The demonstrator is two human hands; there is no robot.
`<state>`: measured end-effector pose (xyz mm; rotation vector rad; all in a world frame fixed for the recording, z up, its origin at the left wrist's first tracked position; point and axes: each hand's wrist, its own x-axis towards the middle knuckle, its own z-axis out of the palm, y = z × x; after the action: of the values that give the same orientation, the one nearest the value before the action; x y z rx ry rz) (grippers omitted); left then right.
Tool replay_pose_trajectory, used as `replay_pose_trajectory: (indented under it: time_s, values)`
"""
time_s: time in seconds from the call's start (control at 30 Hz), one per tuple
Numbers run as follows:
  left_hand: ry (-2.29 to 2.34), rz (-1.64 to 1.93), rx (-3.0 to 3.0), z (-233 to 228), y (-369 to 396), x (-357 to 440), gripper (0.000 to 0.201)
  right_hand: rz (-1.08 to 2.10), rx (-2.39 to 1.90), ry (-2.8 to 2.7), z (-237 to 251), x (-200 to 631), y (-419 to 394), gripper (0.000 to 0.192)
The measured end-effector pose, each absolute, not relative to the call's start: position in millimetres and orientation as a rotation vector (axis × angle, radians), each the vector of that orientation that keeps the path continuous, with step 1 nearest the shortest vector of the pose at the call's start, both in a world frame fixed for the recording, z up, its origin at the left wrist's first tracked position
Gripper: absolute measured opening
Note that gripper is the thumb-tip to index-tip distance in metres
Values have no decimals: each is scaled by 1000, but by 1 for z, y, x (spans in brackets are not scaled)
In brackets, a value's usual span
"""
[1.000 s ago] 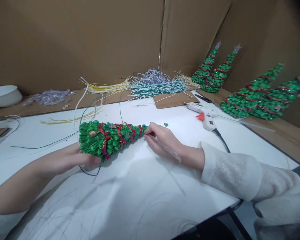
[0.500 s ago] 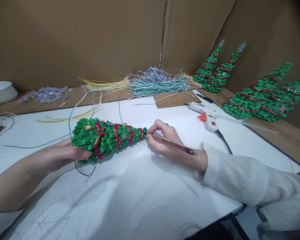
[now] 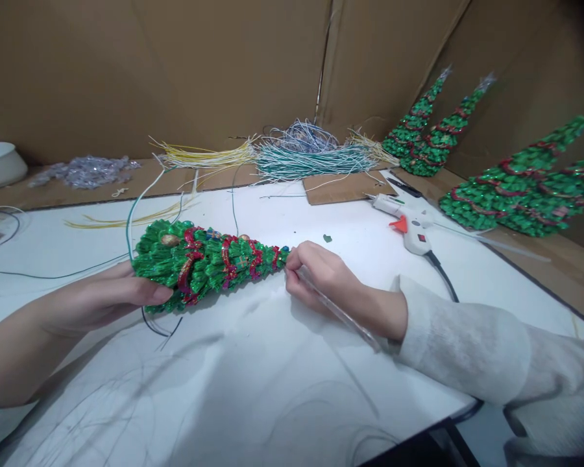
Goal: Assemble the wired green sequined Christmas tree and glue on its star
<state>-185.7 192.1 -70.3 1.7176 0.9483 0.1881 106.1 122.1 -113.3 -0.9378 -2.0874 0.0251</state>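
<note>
A small green glittery Christmas tree lies on its side in the air just over the table, its wide base to the left. Red garland and gold balls decorate it. My left hand is closed around the base, thumb on the near side and the other fingers hidden behind. At the tree's narrow tip, my right hand pinches a thin, clear, pen-like stick that slants down toward my wrist. Its working end is hidden by my fingers. Loose green and white wires trail from around the base.
A white hot glue gun with an orange trigger lies at the right, its cord running forward. Behind are wire bundles, a cardboard piece, clear beads and a white bowl. Several finished trees stand at the right.
The right hand has turned, and the stick's rear end has swung down toward the table. A small green scrap behind the hand shows more fully. The left hand keeps its hold on the tree.
</note>
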Motion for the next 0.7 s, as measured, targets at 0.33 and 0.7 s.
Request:
replay_pose_trajectory:
  time_s: [0.33, 0.7]
  values:
    - [942, 183, 1730, -72, 192, -193, 63, -15, -1002, -2186, -104, 103, 115, 17]
    - [965, 157, 1842, -69, 186, -187, 54, 481, -1086, -1868, -107, 104, 114, 7]
